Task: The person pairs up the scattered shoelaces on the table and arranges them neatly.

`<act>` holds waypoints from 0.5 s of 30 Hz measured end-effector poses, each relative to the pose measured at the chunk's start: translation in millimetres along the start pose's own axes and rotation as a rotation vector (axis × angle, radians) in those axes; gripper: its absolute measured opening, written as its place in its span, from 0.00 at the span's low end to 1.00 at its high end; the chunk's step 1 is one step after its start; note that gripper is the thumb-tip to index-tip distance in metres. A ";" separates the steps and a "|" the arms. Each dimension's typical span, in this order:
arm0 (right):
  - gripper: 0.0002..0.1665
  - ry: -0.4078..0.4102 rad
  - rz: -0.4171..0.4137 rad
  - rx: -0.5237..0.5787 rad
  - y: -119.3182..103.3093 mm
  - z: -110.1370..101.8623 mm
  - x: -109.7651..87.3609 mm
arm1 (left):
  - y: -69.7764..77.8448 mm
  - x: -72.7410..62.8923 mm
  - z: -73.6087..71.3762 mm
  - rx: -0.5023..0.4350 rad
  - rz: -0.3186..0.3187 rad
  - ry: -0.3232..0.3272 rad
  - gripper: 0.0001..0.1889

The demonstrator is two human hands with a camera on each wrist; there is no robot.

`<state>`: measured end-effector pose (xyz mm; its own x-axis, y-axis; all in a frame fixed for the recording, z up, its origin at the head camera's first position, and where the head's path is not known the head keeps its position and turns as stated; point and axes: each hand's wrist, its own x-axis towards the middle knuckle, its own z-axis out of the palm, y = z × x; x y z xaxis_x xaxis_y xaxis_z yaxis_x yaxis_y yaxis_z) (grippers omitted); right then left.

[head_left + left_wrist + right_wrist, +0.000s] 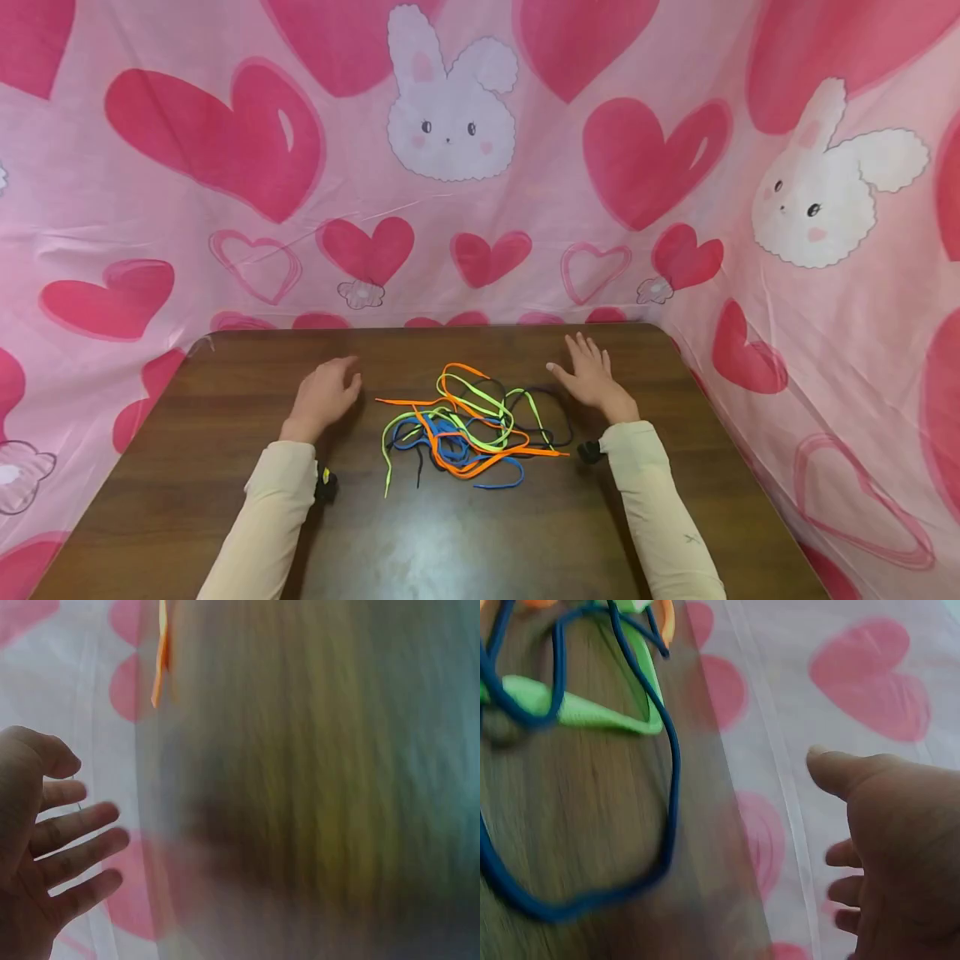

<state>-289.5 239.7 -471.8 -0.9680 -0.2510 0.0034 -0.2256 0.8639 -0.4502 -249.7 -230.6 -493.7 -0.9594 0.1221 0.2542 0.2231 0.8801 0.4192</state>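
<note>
A loose tangle of flat shoelaces lies mid-table: an orange lace [551, 452], a yellow-green lace [387, 483], a blue lace [498, 487] and a dark lace [572, 427]. To the left of the tangle is my left hand [324, 398], fingers spread and relaxed, holding nothing. One orange lace tip [160, 675] shows near it in the left wrist view. My right hand [592, 382] is on the other side, palm down with straight, spread fingers, also holding nothing. In the right wrist view, a dark lace loop [676, 772] and a bright green lace [604, 716] lie beside it.
The brown wooden table [420, 550] has rounded far corners. A pink cloth [540, 192] printed with hearts and rabbits hangs behind it and along both sides. Dark wrist straps [327, 483] sit at both sleeve cuffs.
</note>
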 end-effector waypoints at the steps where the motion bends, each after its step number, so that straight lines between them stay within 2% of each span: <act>1: 0.47 -0.002 -0.025 0.003 -4.3 1.5 1.1 | 2.7 0.4 1.0 -0.028 -0.001 -0.008 0.20; 7: 0.38 -0.041 -0.158 0.052 -26.4 11.9 10.3 | 23.8 4.3 4.2 -0.195 -0.019 -0.094 0.14; 12: 0.35 -0.049 -0.224 0.115 -45.9 21.8 21.8 | 39.9 8.7 5.2 -0.229 -0.016 -0.164 0.15; 15: 0.32 -0.049 -0.233 0.107 -58.2 31.2 29.6 | 46.3 10.7 6.2 -0.229 -0.013 -0.187 0.15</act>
<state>-301.6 168.4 -473.4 -0.8840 -0.4612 0.0764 -0.4268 0.7294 -0.5346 -250.8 -185.6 -477.0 -0.9728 0.2131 0.0912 0.2236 0.7583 0.6123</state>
